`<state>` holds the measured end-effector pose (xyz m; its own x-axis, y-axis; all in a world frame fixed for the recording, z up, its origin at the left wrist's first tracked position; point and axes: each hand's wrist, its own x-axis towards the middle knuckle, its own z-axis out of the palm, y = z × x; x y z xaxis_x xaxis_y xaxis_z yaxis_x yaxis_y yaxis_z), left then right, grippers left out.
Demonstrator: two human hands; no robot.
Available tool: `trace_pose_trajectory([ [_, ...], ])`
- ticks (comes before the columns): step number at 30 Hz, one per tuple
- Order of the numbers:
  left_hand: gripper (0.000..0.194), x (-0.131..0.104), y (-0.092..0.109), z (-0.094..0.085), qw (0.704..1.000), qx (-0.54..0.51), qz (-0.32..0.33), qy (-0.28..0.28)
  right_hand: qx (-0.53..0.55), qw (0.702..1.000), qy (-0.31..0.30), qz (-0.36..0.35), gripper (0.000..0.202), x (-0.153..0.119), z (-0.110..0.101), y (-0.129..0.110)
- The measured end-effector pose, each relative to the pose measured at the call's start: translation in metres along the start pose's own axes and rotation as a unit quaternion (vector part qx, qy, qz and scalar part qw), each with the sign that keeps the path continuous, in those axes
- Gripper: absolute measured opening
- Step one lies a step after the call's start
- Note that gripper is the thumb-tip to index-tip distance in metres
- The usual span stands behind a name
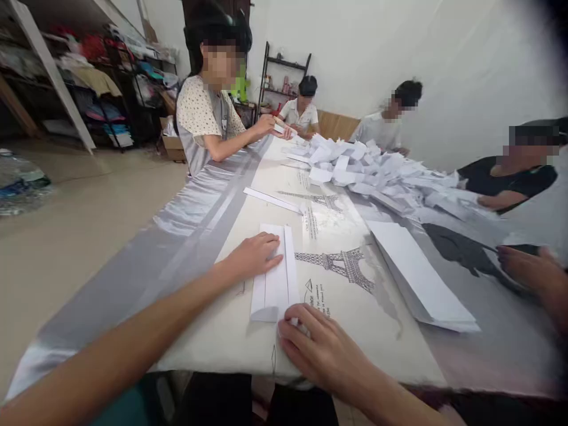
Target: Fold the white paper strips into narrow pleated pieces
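Note:
A folded white paper (276,284) lies on the table in front of me, with fold lines along its length and a narrow flap at its right side. My left hand (255,254) rests on its upper left part, fingers spread and pressing it flat. At the paper's lower right corner, my right hand (310,343) has its fingers curled, with thumb and fingertips close together on the paper's edge. A thin white strip (273,200) lies farther up the table.
A stack of white sheets (423,275) lies to the right. Behind it spreads a large heap of folded papers (377,171). Several people sit around the table (213,361), one at the far left handling paper. A person's hand (532,269) is at the right edge.

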<state>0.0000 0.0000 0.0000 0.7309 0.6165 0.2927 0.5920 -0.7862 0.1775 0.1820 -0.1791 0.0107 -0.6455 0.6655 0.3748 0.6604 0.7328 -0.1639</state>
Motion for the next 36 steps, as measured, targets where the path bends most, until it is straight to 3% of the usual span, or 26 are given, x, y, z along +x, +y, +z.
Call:
trace_pose_trajectory([
  [5, 0.026, 0.001, 0.003, -0.001, 1.0, -0.001, -0.002, 0.003, 0.0, 1.0, 0.016, -0.007, 0.021, 0.004, 0.004, 0.007],
  [14, 0.027, 0.0, 0.003, -0.003, 1.0, -0.002, -0.008, 0.0, 0.14, 0.986, -0.066, 0.061, 0.024, 0.017, -0.009, 0.023],
  [20, 0.026, 0.0, 0.003, -0.002, 1.0, -0.006, -0.012, -0.001, 0.231, 0.962, -0.093, 0.116, 0.008, 0.025, -0.008, 0.04],
  [30, 0.027, 0.0, 0.003, -0.001, 1.0, 0.003, -0.006, 0.005, 0.304, 0.93, -0.119, 0.168, 0.005, 0.037, -0.011, 0.049],
  [36, 0.029, -0.001, 0.002, -0.002, 1.0, 0.005, -0.006, 0.004, 0.293, 0.935, -0.11, 0.164, 0.003, 0.036, -0.011, 0.046],
])
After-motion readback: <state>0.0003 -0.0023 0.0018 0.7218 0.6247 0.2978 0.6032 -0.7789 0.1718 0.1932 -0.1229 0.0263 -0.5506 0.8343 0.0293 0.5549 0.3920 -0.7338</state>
